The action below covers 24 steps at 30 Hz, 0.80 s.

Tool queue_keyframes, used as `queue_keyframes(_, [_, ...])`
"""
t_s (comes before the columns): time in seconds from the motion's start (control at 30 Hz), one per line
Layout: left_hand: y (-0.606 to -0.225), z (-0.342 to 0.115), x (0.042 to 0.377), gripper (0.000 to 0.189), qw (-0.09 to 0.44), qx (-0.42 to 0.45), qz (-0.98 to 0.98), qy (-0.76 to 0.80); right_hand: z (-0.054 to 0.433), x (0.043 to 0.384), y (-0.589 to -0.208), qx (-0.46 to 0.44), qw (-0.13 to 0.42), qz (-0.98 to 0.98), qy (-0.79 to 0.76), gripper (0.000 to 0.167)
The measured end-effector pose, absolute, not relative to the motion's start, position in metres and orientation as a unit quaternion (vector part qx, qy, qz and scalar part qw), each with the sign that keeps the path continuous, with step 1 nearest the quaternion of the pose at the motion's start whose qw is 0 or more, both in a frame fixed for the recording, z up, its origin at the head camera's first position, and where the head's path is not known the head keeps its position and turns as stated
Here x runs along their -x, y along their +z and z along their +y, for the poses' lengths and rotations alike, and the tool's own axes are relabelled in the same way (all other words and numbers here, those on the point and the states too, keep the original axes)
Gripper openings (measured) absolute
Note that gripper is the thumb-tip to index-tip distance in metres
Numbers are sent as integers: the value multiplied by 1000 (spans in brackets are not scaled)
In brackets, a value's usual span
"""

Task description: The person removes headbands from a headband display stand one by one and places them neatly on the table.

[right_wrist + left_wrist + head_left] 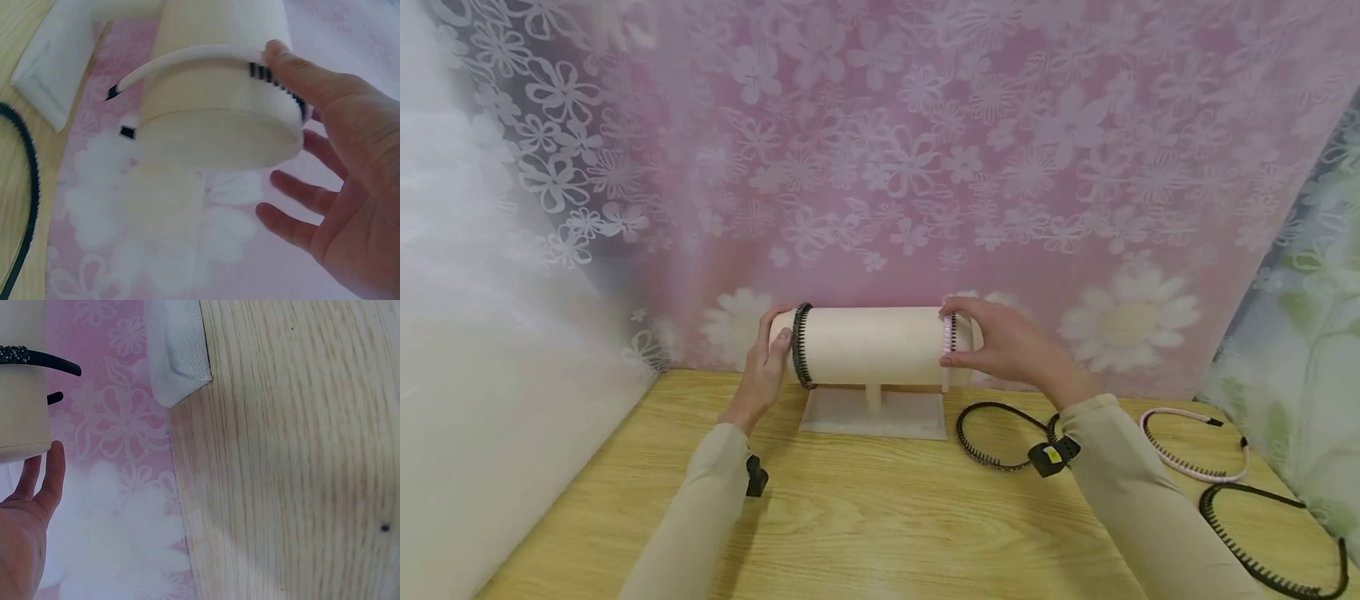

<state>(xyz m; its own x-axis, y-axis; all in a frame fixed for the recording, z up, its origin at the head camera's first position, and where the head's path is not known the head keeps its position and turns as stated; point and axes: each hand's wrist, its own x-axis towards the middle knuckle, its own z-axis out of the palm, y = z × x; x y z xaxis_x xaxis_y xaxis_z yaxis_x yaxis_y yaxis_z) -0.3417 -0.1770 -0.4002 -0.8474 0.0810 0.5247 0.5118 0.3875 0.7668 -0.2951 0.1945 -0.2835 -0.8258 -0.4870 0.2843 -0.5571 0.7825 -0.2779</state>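
A cream padded roll (872,346) on a short post and flat base (874,414) forms a headband display stand, standing near the back of the table. My left hand (763,367) grips the roll's left end, thumb in front and fingers behind. Beside that thumb a black toothed headband (801,346) with a sparkly covering goes round the roll. Near the right end, my right hand (1007,342) pinches a pale pink headband (187,55) with dark teeth, seated over the roll. In the right wrist view its black tips hang past the roll, and the other fingers are spread beside it.
On the wooden table (880,517), right of the stand, lies a dark toothed headband (992,461). A pink headband (1195,475) and a black one (1262,571) lie farther right. Flowered pink sheeting (910,167) hangs close behind the stand.
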Motion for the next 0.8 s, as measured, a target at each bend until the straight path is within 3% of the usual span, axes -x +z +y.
queue_keyframes(0.8, [-399, -178, 342, 49, 214, 185, -814, -508, 202, 288, -289, -272, 64, -921, 273, 62])
